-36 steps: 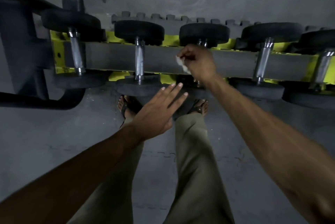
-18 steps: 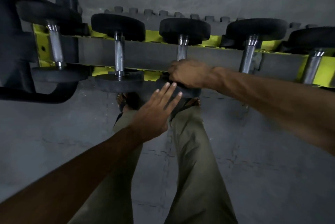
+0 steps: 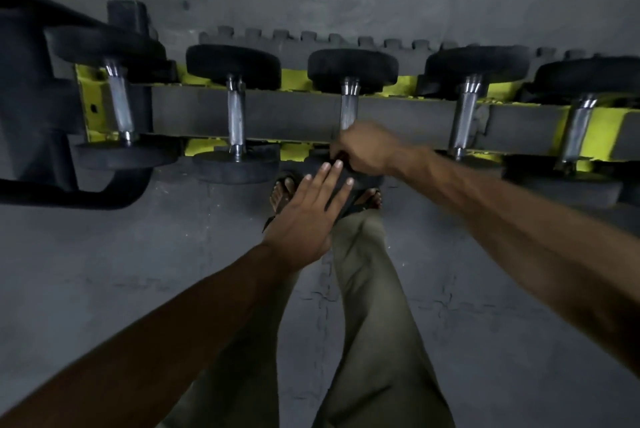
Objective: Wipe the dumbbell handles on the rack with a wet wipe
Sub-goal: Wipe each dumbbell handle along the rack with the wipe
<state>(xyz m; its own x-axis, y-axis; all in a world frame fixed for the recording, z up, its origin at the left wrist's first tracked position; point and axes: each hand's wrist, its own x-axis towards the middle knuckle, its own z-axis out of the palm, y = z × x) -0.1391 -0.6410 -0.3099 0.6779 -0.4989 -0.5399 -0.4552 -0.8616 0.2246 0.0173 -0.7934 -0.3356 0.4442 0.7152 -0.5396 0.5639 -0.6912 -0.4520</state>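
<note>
Several black dumbbells with chrome handles lie across a yellow and grey rack. My right hand is curled round the near end of the middle dumbbell's handle; the wet wipe is hidden inside the fist. My left hand hovers flat with straight fingers just below, its fingertips close to that dumbbell's near head. Neighbouring handles stand to the left and to the right.
A dark curved frame tube juts out at the left of the rack. Grey floor mats lie below, with my legs and sandalled feet right under the rack. A fifth dumbbell sits at the far right.
My right hand slid from the far end of the middle handle down to its near end; the wipe, visible a second ago, is now hidden. My left hand stays flat and hovering.
</note>
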